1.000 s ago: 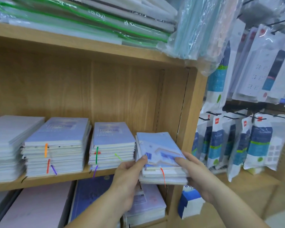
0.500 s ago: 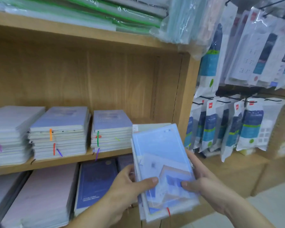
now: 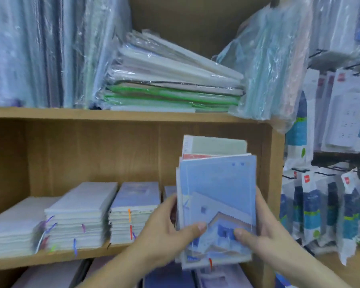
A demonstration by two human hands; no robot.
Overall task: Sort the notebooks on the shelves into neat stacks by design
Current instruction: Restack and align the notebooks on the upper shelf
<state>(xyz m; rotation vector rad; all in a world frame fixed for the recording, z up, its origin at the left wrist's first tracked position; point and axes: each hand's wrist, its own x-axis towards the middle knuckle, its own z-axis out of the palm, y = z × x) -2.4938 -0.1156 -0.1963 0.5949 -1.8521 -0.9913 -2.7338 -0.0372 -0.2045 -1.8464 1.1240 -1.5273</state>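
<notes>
Notebooks (image 3: pixel 216 190) stood upright just in front of the shelf (image 3: pixel 92 255), clamped between both hands. The left hand (image 3: pixel 168 231) curled round one edge and the right hand (image 3: pixel 264 231) round the other, thumbs pressed on the front. The bundle faced the person, probably to match its design against the stacks (image 3: pixel 81 217) lying on the shelf.

Front notebook (image 3: pixel 216 196) pale blue, white-house picture; folders (image 3: pixel 170 96) at upper centre green; shelf (image 3: pixel 112 117) tan wood-grain.
</notes>
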